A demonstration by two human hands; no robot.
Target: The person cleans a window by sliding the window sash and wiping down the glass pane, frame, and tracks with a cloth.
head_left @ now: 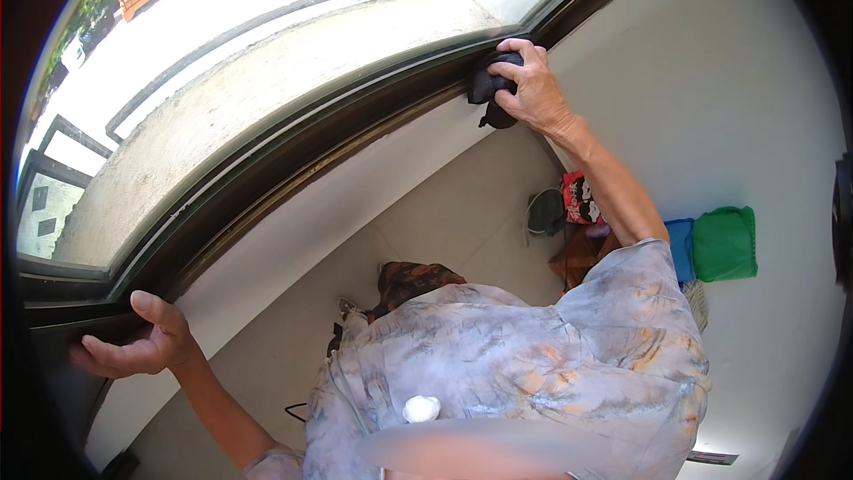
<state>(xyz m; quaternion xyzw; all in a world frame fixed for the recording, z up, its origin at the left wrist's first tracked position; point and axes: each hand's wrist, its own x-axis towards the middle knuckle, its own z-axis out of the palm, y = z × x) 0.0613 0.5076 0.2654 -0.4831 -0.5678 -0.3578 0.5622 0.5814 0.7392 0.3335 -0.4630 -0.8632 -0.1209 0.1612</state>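
My right hand grips a bunched black cloth at the right end of the dark window frame, where the frame meets the wall. Part of the cloth hangs below the fingers. At the lower left, my left hand is held palm up beside the frame's other end, its fingers apart with nothing in them. Whether its fingertips touch the frame cannot be told. The window glass shows a bright outdoor ledge.
A pale sill runs under the frame. Along the right wall are a green bag, a blue item, a red patterned bag and a dark grey item. Tiled floor lies below.
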